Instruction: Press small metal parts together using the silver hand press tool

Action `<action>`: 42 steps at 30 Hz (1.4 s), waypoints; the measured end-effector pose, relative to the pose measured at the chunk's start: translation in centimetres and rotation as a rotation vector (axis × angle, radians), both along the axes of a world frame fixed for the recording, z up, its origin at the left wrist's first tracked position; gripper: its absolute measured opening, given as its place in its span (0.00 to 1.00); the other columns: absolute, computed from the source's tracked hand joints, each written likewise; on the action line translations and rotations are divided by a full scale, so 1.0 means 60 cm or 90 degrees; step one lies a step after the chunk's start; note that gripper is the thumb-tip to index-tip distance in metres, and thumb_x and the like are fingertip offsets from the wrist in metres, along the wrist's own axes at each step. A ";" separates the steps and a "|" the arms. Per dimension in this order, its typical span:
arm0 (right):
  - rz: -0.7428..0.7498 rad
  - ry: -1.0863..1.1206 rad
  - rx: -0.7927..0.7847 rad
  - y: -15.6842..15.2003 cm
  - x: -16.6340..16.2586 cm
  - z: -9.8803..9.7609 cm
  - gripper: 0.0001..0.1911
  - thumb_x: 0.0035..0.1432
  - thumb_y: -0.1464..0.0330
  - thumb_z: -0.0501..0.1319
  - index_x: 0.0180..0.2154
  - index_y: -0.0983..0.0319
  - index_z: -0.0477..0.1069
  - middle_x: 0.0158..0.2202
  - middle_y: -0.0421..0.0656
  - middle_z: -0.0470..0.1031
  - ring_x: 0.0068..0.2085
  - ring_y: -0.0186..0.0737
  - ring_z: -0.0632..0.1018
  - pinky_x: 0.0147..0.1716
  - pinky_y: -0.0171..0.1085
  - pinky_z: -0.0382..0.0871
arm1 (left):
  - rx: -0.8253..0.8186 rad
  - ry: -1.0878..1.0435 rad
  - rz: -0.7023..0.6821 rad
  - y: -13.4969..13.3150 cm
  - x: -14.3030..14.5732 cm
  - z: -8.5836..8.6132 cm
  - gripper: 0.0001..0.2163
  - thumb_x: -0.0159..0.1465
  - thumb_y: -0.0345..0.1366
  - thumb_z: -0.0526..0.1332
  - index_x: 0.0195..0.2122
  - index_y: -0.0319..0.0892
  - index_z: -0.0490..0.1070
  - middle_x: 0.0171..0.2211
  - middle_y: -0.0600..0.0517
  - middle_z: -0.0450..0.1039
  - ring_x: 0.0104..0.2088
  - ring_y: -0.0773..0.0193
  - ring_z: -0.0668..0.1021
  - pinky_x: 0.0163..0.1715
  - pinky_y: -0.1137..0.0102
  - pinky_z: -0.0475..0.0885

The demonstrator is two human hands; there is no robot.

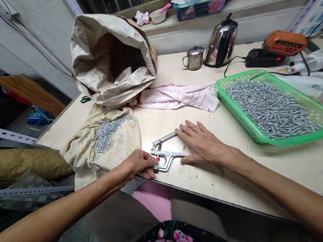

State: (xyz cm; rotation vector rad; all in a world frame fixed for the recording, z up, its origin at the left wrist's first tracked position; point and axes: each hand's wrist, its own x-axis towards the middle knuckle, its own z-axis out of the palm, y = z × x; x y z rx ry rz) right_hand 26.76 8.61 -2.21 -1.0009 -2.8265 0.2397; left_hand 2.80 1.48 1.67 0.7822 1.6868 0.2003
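Note:
A grey snap-fastener pliers (168, 154) with a coil spring and a red mark near its jaw lies at the table's front edge, handles spread apart. My left hand (142, 163) is closed in a pinch at the jaw end; whatever its fingers hold is too small or hidden to make out. My right hand (203, 145) rests over the handle ends, fingers stretched out beside the upper handle and thumb by the lower one. Left of the pliers, a pile of small silver metal pins (107, 134) lies on a patterned yellowish cloth (124, 147).
A green basket (295, 140) full of similar pins stands at right. Behind the cloth is an open sack (87, 65) with a white scoop (123, 75). A pink-white towel (180, 97), lidded mug (194, 58), kettle (221, 43) and orange battery on its charger (284, 43) sit farther back.

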 end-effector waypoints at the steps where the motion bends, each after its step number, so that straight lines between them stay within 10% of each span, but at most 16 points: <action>1: 0.002 -0.008 -0.003 0.005 0.000 0.001 0.54 0.44 0.45 0.69 0.62 0.69 0.57 0.61 0.62 0.61 0.63 0.68 0.58 0.59 0.66 0.51 | 0.001 0.001 0.003 -0.001 0.000 0.000 0.14 0.55 0.42 0.70 0.32 0.36 0.73 0.17 0.50 0.75 0.15 0.70 0.74 0.18 0.79 0.66; 8: -0.007 -0.015 0.009 0.007 -0.004 0.003 0.54 0.43 0.43 0.68 0.60 0.71 0.58 0.56 0.62 0.65 0.55 0.64 0.66 0.56 0.65 0.54 | 0.016 -0.032 0.047 -0.008 0.000 -0.008 0.13 0.54 0.41 0.71 0.30 0.36 0.73 0.18 0.49 0.75 0.18 0.68 0.76 0.20 0.78 0.69; 14: -0.002 0.001 0.035 -0.003 -0.006 0.006 0.34 0.50 0.50 0.67 0.51 0.65 0.66 0.46 0.52 0.70 0.47 0.55 0.70 0.55 0.56 0.58 | 0.011 -0.036 0.042 -0.009 -0.005 -0.015 0.14 0.53 0.42 0.72 0.31 0.36 0.74 0.19 0.49 0.76 0.18 0.68 0.77 0.20 0.78 0.69; 21: -0.004 0.000 0.016 -0.009 -0.001 0.010 0.40 0.47 0.49 0.69 0.53 0.67 0.65 0.48 0.54 0.69 0.46 0.55 0.69 0.48 0.49 0.64 | 0.007 -0.031 0.021 -0.011 -0.004 -0.007 0.13 0.56 0.41 0.70 0.30 0.36 0.73 0.18 0.49 0.74 0.17 0.67 0.75 0.20 0.76 0.68; 25: -0.012 0.010 -0.023 -0.005 -0.001 0.014 0.27 0.49 0.54 0.70 0.45 0.63 0.68 0.43 0.49 0.70 0.43 0.50 0.70 0.40 0.43 0.65 | 0.186 0.123 -0.106 -0.028 0.005 0.006 0.11 0.62 0.41 0.63 0.31 0.37 0.73 0.22 0.50 0.74 0.20 0.65 0.76 0.23 0.73 0.70; 30: -0.023 0.001 -0.029 -0.008 -0.005 0.018 0.24 0.51 0.57 0.70 0.45 0.63 0.69 0.44 0.49 0.69 0.43 0.50 0.69 0.39 0.43 0.65 | 0.594 0.416 -0.455 -0.017 0.053 0.004 0.17 0.62 0.40 0.64 0.50 0.40 0.69 0.51 0.43 0.70 0.50 0.52 0.72 0.46 0.61 0.71; 36: -0.047 -0.049 -0.039 -0.013 0.005 0.029 0.34 0.46 0.56 0.73 0.50 0.65 0.67 0.46 0.52 0.69 0.45 0.53 0.69 0.40 0.43 0.67 | 0.582 0.415 -0.672 0.050 0.091 -0.013 0.29 0.61 0.42 0.65 0.58 0.33 0.60 0.53 0.40 0.67 0.51 0.50 0.67 0.51 0.58 0.67; 42: -0.056 -0.065 -0.026 -0.015 0.005 0.043 0.06 0.60 0.68 0.64 0.38 0.64 0.72 0.38 0.49 0.72 0.39 0.46 0.72 0.38 0.41 0.65 | 0.587 0.410 -0.681 0.070 0.092 -0.014 0.12 0.64 0.40 0.62 0.43 0.37 0.71 0.41 0.46 0.70 0.45 0.54 0.69 0.44 0.62 0.68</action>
